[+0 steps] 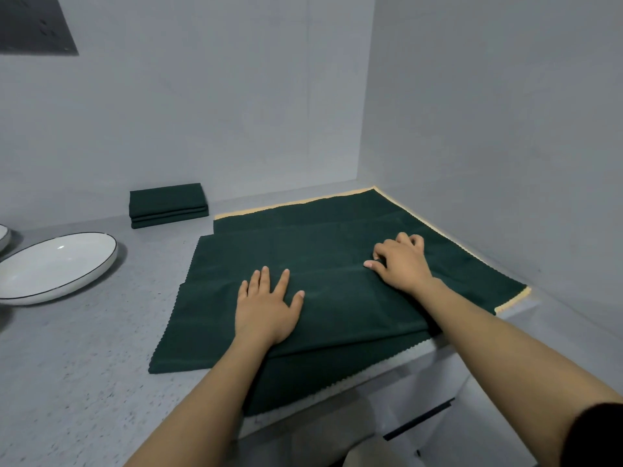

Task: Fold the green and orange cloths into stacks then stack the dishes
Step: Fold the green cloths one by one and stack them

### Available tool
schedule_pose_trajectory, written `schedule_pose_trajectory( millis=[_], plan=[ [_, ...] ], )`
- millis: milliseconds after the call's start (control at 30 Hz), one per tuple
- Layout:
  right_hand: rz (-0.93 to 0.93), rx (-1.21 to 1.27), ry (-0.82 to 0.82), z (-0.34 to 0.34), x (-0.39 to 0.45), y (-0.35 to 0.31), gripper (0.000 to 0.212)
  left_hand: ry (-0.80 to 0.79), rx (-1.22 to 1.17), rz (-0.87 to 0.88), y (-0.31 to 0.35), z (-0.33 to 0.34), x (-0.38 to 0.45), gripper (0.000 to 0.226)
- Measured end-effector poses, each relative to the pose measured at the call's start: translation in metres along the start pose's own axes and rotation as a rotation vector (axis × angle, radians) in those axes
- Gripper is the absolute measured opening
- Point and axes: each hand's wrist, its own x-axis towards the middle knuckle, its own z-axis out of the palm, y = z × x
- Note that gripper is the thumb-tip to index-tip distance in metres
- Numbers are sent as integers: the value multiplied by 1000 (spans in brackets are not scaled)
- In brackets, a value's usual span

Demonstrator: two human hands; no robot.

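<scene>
A pile of dark green cloths lies spread on the grey counter, with the near edge hanging over the counter's front. An orange cloth peeks out from under it along the back and right edges. My left hand presses flat on the top green cloth, fingers straight and spread. My right hand rests further right on the same cloth with its fingers curled, pinching the fabric. A stack of folded green cloths sits at the back by the wall.
A white oval dish with a dark rim lies on the counter at the left, and the edge of a second dish shows beyond it. Grey walls close the back and right sides. The counter's front edge drops off below the cloths.
</scene>
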Motion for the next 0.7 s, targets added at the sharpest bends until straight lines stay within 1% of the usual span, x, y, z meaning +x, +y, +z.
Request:
schedule_pose_trajectory(
  millis=[100, 200, 267, 300, 400, 467, 601, 701],
  plan=[
    [10, -83, -14, -4, 0, 11, 37, -7, 0, -4, 0, 0, 1, 64],
    [5, -173, -49, -6, -1, 21, 48, -3, 0, -12, 0, -1, 0, 64],
    [15, -161, -74, -8, -2, 26, 55, -2, -4, -10, 2, 0, -1, 64],
    [24, -124, -89, -8, -2, 29, 53, -1, -4, -10, 2, 0, -1, 64],
    [16, -35, -121, -12, -2, 36, 32, 0, -4, -12, 1, -1, -1, 64],
    [42, -1, -111, -15, -2, 41, 27, 1, -2, -12, 1, -1, -1, 64],
    [112, -97, -71, -13, -9, 44, 32, 1, 3, -8, 2, -1, -1, 64],
    [181, -117, -14, -10, -13, 47, 40, 4, 4, -10, 1, -2, -1, 64]
  ],
)
